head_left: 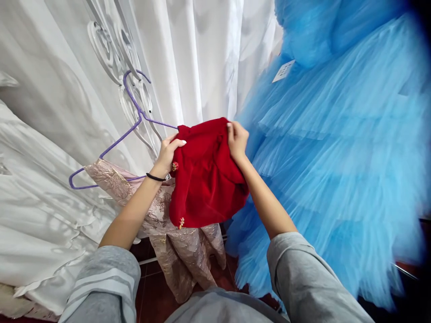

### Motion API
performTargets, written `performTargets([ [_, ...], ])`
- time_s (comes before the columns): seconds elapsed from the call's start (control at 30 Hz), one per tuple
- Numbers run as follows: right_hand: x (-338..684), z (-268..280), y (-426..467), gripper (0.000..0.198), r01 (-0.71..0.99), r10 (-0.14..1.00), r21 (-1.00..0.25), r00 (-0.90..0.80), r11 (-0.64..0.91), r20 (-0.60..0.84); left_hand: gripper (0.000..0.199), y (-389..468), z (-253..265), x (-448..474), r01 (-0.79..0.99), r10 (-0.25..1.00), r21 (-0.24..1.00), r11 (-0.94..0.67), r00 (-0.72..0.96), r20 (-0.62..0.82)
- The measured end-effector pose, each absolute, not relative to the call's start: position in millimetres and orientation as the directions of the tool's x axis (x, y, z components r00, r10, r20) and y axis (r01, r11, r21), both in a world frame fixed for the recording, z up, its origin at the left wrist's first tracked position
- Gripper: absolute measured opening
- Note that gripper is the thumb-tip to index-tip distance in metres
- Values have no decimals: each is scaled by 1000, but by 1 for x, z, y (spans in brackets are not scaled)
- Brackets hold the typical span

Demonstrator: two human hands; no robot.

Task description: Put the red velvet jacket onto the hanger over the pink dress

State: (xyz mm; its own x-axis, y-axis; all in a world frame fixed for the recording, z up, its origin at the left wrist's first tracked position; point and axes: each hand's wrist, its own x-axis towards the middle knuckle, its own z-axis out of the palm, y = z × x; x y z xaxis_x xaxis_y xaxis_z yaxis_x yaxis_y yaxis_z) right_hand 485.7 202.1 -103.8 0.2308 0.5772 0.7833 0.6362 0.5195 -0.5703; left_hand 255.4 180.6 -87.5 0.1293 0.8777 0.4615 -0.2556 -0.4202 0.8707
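Note:
A small red velvet-like garment with gold and red ornaments along its left edge is stretched between my two hands. My left hand grips its upper left edge, thumb on top. At the upper right corner, the fingers of my right hand are closed round the cloth. Behind the garment, a purple hanger carries a pink and gold brocade dress; the red cloth hides the hanger's right part. The hanger's hook rests by a white scrollwork metal stand.
White drapes cover the back. White fabric or gowns hang at the left. A large blue tulle gown with a white tag fills the right side. Dark red floor tiles show below.

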Motion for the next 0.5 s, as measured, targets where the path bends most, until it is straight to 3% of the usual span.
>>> performTargets([
  [0.1,477,-106,219,31,600,867,-677,-55,425,495,22,182,-92,254,-310,891,854,-418,44,452],
  [0.17,476,-109,219,28,599,913,-709,-101,373,394,23,181,-93,254,-305,895,855,-420,19,446],
  [0.3,475,-101,198,18,528,761,-684,106,502,640,34,177,-92,254,-278,893,858,-431,8,451],
  [0.4,464,-92,182,25,517,623,-507,-66,690,780,40,178,-92,255,-308,904,858,-411,-15,427],
  [0.5,449,-90,179,22,599,556,-332,-233,728,798,41,180,-94,256,-340,910,853,-397,-22,415],
])
